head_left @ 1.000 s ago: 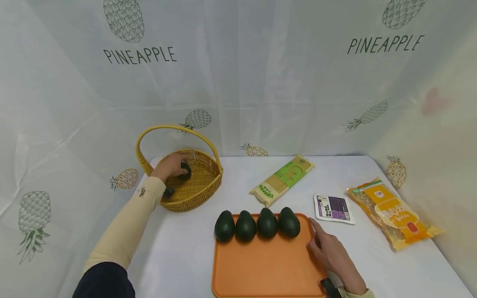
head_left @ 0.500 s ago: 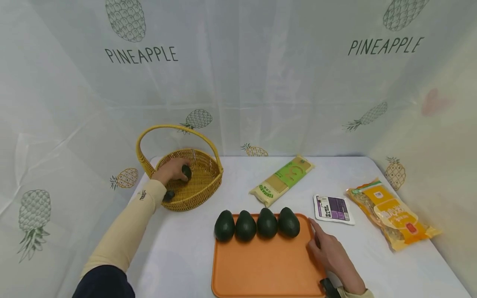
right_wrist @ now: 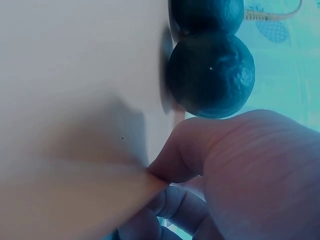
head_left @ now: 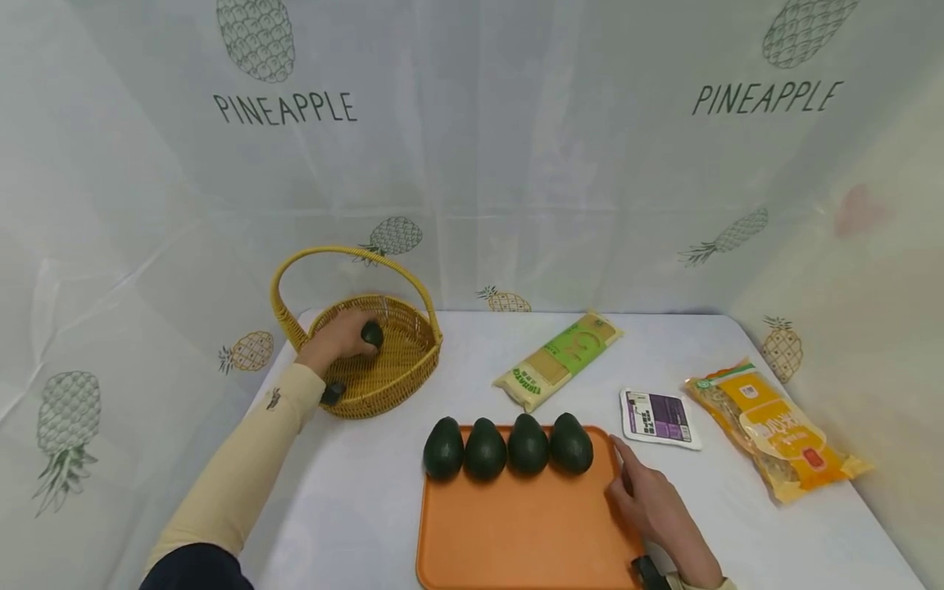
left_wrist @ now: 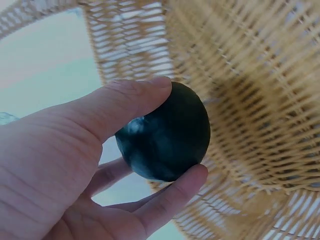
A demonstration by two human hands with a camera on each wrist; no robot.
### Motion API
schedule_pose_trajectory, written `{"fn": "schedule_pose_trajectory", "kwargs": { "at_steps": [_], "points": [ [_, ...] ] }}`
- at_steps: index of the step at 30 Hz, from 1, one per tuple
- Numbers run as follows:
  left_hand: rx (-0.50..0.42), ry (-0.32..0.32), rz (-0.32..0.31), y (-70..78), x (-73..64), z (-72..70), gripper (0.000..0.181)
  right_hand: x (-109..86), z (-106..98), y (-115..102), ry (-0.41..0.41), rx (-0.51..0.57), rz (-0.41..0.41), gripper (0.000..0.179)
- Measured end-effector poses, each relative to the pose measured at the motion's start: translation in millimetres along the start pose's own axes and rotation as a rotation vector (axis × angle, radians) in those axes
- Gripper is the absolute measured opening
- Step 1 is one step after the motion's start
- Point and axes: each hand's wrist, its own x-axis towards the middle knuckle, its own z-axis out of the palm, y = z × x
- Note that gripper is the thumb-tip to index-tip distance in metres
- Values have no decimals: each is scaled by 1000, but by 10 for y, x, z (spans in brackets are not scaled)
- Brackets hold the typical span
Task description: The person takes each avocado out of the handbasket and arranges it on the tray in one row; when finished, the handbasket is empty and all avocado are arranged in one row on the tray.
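In the head view my left hand [head_left: 341, 338] reaches into the wicker basket [head_left: 398, 395] and grips a dark green avocado [head_left: 372, 333]. The left wrist view shows this avocado [left_wrist: 167, 135] between thumb and fingers, over the woven basket wall [left_wrist: 250, 100]. My right hand [head_left: 652, 501] pinches the right rim of the orange tray [head_left: 524, 533]. Several more avocados stand in a row along the tray's far edge, the rightmost avocado [head_left: 571, 444] nearest that hand. Close up, the right thumb [right_wrist: 187, 150] lies on the tray rim beside an avocado [right_wrist: 212, 75].
Behind the tray lies a green-labelled noodle pack [head_left: 558, 360]. To its right are a small purple and white packet [head_left: 660, 416] and a yellow-orange food bag [head_left: 778, 430]. The basket handle [head_left: 354, 251] arches over the basket. A printed cloth hangs behind the table.
The avocado in my left hand has turned and come up slightly inside the basket, with more of it showing now. My right hand keeps its place on the tray rim.
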Motion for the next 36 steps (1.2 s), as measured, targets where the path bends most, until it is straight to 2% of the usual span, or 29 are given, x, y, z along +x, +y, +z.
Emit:
{"fn": "schedule_pose_trajectory", "kwargs": {
  "at_steps": [8,20,25,31,33,36],
  "points": [
    [-6,61,34,210,-138,-105,58,-1,-15,-5,-5,5,-6,66],
    [-47,128,108,550,-434,-155,59,4,-7,20,11,-9,-28,66],
    [-56,135,167,692,-519,-123,58,8,13,29,10,-6,-17,66],
    [-72,153,194,805,-609,-76,58,9,28,39,-5,3,-10,67],
    [-81,151,196,855,-638,-73,59,25,38,67,0,8,-22,67],
    [-78,154,211,952,-671,-65,60,81,115,195,65,-11,-94,66]
  ]
}}
